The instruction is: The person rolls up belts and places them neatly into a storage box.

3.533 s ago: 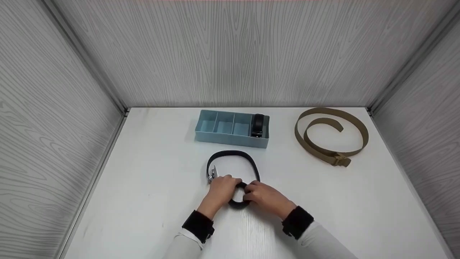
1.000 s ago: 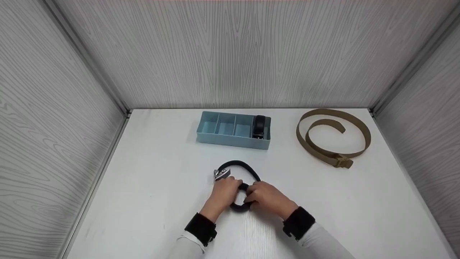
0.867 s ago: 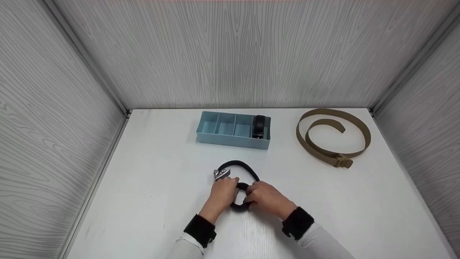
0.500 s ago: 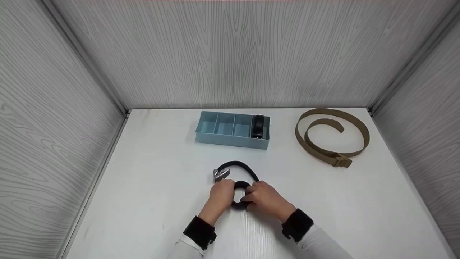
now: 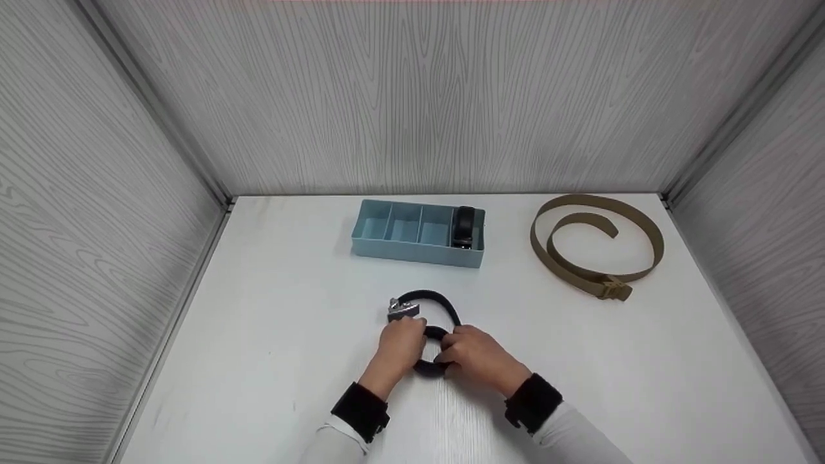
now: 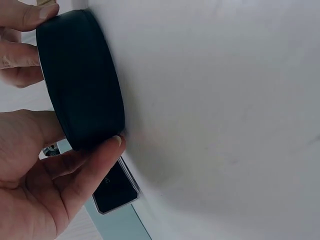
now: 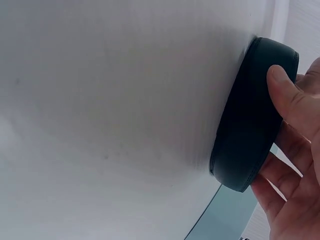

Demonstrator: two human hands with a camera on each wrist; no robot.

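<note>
from here, the left hand (image 5: 401, 347) and right hand (image 5: 480, 351) pinch opposite sides of the coiled black belt (image 5: 428, 369), fingers drawn close about it, presumably so the roll can't spring loose. its strap stands on edge at the desk (image 5: 290, 290), likely to keep the turns level. the coil sits between both grips; the loose length arcs beyond to the silver buckle (image 5: 403, 310), just past the left hand. some fingertips are hidden, so the exact hold is hard to judge.

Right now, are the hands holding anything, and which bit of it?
Yes, a black, leather-like belt with a silver metal buckle. The left hand and right hand grip opposite sides of its round, coiled part.
</note>
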